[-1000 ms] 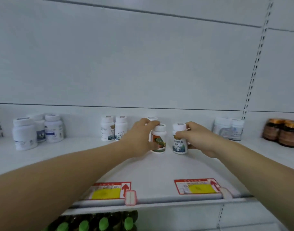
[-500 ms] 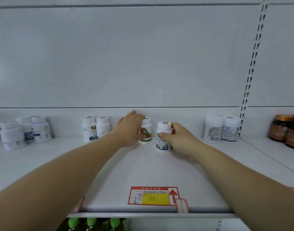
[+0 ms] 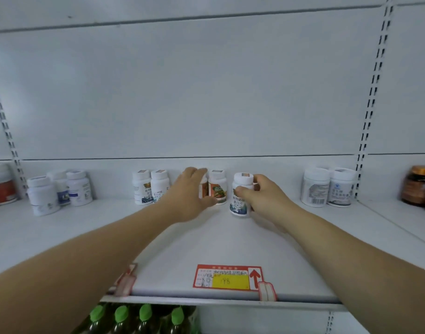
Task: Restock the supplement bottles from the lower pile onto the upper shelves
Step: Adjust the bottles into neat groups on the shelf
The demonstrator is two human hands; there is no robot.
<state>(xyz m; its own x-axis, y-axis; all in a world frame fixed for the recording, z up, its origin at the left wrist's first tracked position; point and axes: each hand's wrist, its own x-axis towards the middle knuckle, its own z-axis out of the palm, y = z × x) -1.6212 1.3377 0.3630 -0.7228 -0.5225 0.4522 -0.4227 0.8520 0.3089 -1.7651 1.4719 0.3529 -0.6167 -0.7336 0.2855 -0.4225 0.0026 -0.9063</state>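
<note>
On the white upper shelf (image 3: 206, 244), my left hand (image 3: 188, 197) wraps a white bottle with an orange label (image 3: 203, 189), which the hand mostly hides. A second orange-label bottle (image 3: 218, 188) stands right beside it, near the back wall. My right hand (image 3: 267, 197) grips a white bottle with a blue-green label (image 3: 240, 196), which stands upright on the shelf a little in front of the orange pair. Two matching blue-green bottles (image 3: 150, 186) stand to the left of my left hand.
A cluster of white bottles (image 3: 59, 191) and a red jar (image 3: 0, 186) sit at the left. Two white jars (image 3: 327, 189) and amber jars (image 3: 420, 188) stand at the right. A red-yellow price tag (image 3: 228, 277) marks the shelf's front edge, with green-capped bottles (image 3: 134, 315) below.
Both hands have reached deeper into the shelf with their bottles. The orange-label bottle now stands side by side with another at the back.
</note>
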